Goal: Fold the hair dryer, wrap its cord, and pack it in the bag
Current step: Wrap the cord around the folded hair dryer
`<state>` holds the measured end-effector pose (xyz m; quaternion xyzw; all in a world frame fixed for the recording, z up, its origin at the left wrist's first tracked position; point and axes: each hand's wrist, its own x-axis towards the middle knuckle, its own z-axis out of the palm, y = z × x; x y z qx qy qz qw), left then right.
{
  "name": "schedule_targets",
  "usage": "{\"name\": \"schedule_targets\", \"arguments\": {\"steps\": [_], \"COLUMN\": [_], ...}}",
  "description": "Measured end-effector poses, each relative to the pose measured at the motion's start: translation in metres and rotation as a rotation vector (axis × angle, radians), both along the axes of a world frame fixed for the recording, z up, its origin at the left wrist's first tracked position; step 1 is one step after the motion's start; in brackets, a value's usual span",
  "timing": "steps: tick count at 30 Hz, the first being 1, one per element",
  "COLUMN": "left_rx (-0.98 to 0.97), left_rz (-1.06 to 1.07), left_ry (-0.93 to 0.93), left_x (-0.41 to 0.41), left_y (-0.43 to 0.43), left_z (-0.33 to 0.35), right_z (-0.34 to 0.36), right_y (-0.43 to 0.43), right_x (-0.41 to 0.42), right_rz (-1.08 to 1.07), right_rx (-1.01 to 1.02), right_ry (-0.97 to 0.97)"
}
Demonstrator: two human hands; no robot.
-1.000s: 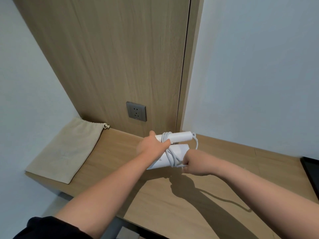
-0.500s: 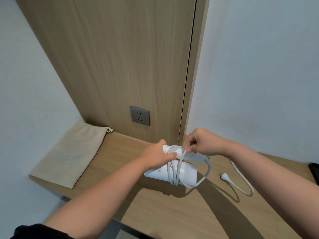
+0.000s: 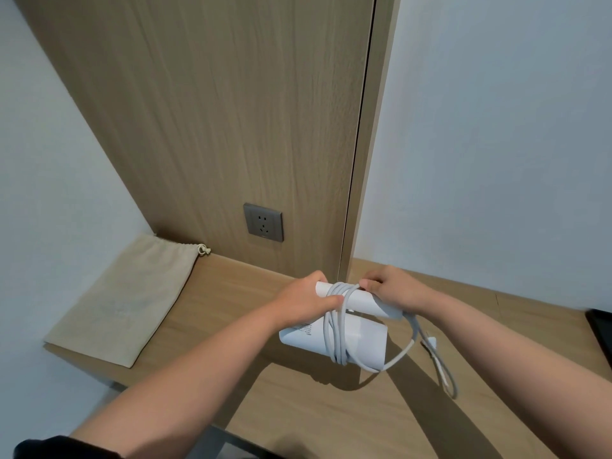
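The white folded hair dryer [image 3: 361, 342] is held just above the wooden shelf [image 3: 318, 409], near the middle of the view. My left hand [image 3: 303, 304] grips its folded handle end, thumb over the wound loops. Several turns of the white cord [image 3: 336, 329] go round the body. My right hand [image 3: 394, 288] pinches the cord on top of the handle. A loose loop hangs to the right, and the plug [image 3: 430, 342] lies on the shelf. The beige drawstring bag [image 3: 126, 299] lies flat at the shelf's left end.
A grey wall socket [image 3: 263, 222] sits in the wood panel behind the shelf. White walls close in on the left and right. A dark flat object [image 3: 601, 329] shows at the right edge. The shelf's front edge runs below my forearms.
My right hand has carried the cord from under the dryer up over the top, adding a turn. The loose cord on the shelf has grown shorter. My left hand keeps its grip.
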<state>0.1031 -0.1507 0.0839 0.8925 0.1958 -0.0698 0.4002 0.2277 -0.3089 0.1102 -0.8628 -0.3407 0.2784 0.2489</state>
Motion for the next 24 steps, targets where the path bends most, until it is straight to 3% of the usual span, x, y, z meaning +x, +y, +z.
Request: {"name": "schedule_targets", "arguments": {"steps": [6,14,24], "left_rx": [-0.015,-0.195,-0.019], "left_rz": [-0.019,-0.108,0.016], "left_ry": [0.017,0.107,0.009], "left_x": [0.007,-0.001,-0.002], "left_y": [0.005,0.012,-0.003], "left_z": [-0.005,-0.003,-0.006], "right_z": [-0.003,-0.008,0.003], "right_y": [-0.003,-0.004,-0.004], "right_x": [-0.008,-0.009,-0.011], "right_rz": [-0.054,-0.116,-0.115], "right_rx": [-0.055,0.019,-0.031], "right_ry": [0.017,0.036,0.076]}}
